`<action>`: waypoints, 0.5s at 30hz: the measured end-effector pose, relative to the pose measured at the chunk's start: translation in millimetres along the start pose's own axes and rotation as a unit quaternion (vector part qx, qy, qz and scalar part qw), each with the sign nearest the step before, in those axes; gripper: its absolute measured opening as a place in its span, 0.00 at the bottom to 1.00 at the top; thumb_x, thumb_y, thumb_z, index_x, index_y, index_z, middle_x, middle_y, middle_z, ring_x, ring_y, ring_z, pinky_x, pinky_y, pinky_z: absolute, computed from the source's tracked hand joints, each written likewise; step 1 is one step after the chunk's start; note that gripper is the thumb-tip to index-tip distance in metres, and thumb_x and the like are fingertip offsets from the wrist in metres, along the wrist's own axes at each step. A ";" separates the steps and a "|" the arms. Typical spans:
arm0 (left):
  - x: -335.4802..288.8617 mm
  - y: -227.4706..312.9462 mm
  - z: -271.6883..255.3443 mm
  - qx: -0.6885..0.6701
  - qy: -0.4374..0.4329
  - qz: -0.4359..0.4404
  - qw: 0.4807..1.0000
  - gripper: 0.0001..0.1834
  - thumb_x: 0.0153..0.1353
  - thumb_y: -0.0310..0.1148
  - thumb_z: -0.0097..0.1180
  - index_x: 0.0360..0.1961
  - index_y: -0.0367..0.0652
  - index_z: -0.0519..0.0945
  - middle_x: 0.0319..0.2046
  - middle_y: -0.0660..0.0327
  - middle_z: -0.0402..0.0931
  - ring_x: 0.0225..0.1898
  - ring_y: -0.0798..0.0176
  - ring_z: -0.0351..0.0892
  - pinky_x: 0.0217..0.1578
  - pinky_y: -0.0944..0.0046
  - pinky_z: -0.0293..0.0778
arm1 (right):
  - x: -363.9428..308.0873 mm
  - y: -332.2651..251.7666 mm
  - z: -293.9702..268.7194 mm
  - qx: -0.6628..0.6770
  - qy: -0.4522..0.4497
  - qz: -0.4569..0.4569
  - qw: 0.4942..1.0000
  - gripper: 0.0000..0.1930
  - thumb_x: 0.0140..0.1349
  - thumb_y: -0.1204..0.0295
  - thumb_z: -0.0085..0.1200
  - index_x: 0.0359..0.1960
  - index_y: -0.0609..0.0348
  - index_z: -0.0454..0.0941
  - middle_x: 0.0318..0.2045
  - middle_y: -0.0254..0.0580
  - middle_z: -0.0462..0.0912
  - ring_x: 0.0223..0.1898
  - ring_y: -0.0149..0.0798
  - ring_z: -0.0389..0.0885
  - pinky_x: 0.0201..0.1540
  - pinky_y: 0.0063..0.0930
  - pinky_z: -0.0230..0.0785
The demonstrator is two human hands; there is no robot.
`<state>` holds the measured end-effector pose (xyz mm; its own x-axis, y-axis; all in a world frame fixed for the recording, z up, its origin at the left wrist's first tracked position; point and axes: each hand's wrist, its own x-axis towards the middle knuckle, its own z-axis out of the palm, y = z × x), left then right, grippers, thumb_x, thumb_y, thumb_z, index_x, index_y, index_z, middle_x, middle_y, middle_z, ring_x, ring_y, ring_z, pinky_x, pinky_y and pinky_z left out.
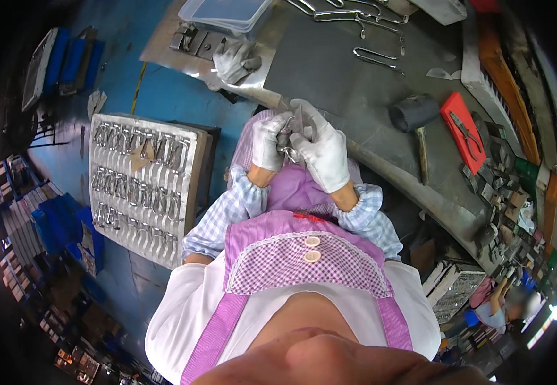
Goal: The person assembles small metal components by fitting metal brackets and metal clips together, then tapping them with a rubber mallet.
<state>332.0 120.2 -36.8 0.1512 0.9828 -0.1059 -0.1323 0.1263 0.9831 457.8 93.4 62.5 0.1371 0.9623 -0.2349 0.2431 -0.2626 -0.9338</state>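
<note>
A workshop with a blue floor lay around a grey worktop [368,119], whose near edge ran slantwise past the person's lap. The work seemed to be partway through a single piece: a small shiny metal piece [288,153] was between the hands, over the lap and just off that near edge, not yet set down. Three rows of metal loops [163,200] lay on the rack [193,168] to the left; whether those were finished or waiting could not be told.

The fingers of the gloved left hand [267,142] were curled closely about the piece, while those of the gloved right hand [323,153] were drawn in narrow against it from the other side, the exact contact partly hidden. Both wrists bent inward, elbows out to the sides, forearms rising toward each other.

Further out, a pair of spare gloves [235,61] rested by the worktop's near edge at its left end, with a clear plastic box [226,14] behind it. A lone bent rod [377,59] and other bent rods lay toward the far edge. Off to the right were a dark cylinder [413,113] and pliers [464,130] on a red tray [453,104].
</note>
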 end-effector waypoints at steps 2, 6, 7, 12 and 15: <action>-1.0 5.3 -1.2 -0.074 0.006 -0.051 0.996 0.10 0.63 0.33 0.56 0.33 0.36 0.83 0.21 0.69 0.74 0.20 0.78 0.66 0.20 0.73 0.59 | -5.1 2.0 1.9 0.028 -0.018 0.022 0.999 0.26 0.58 0.80 0.52 0.61 0.55 0.73 0.21 0.26 0.76 0.23 0.18 0.70 0.26 0.17 0.66; -1.7 15.8 -8.8 -0.190 0.030 -0.094 0.977 0.13 0.64 0.35 0.56 0.30 0.35 0.82 0.19 0.68 0.73 0.17 0.78 0.65 0.17 0.73 0.58 | -4.6 5.9 16.9 0.041 0.014 -0.013 0.999 0.25 0.56 0.74 0.56 0.58 0.51 0.74 0.21 0.42 0.80 0.23 0.30 0.81 0.31 0.25 0.74; -2.8 19.9 -15.5 -0.202 0.006 -0.100 0.974 0.14 0.64 0.35 0.56 0.29 0.35 0.82 0.19 0.68 0.74 0.17 0.77 0.66 0.17 0.73 0.59 | -4.9 6.3 22.3 0.066 0.021 -0.028 0.997 0.25 0.57 0.73 0.56 0.59 0.50 0.74 0.22 0.42 0.80 0.23 0.31 0.81 0.31 0.26 0.74; -2.4 36.8 -64.5 -0.031 0.020 -0.175 0.984 0.18 0.67 0.43 0.55 0.39 0.36 0.82 0.25 0.66 0.79 0.24 0.76 0.75 0.22 0.74 0.70 | 57.4 64.4 -7.2 -0.524 0.144 -0.115 0.832 0.19 0.58 0.67 0.54 0.51 0.55 0.77 0.32 0.49 0.84 0.34 0.54 0.83 0.36 0.46 0.75; -39.6 52.8 -154.0 0.004 0.028 -0.287 0.958 0.18 0.64 0.43 0.59 0.39 0.35 0.82 0.24 0.66 0.80 0.24 0.77 0.74 0.23 0.74 0.70 | 60.1 71.9 -40.6 -0.452 0.136 -0.230 0.851 0.20 0.56 0.74 0.56 0.52 0.63 0.78 0.46 0.53 0.82 0.48 0.53 0.79 0.54 0.42 0.70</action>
<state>168.2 108.6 -3.6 0.1446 0.7581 -0.6359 -0.0353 0.6462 0.7624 522.6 129.5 -7.8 0.0149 0.9582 0.2855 0.9540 0.0719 -0.2909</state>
